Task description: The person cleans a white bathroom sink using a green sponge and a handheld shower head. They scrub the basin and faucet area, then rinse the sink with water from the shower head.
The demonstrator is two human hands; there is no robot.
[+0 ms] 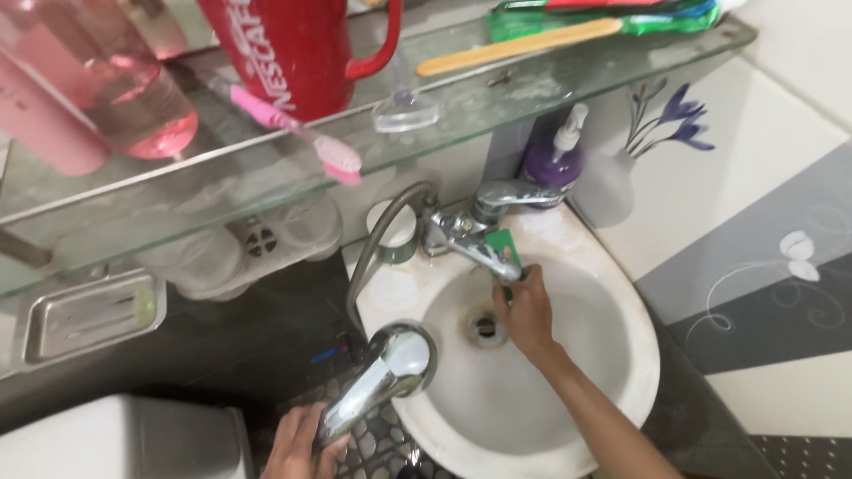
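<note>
Bathroom sink (621, 372): right hand (525, 315) pinched a green scrub pad (506, 251) against the tap spout (484, 253) for scouring, left hand (302, 443) wrapped around the shower head (382, 372), parked near-left.

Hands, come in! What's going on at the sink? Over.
Right hand presses green pad against tap. Left hand grips chrome shower head, hose attached. Sink bowl bare, drain open.
</note>
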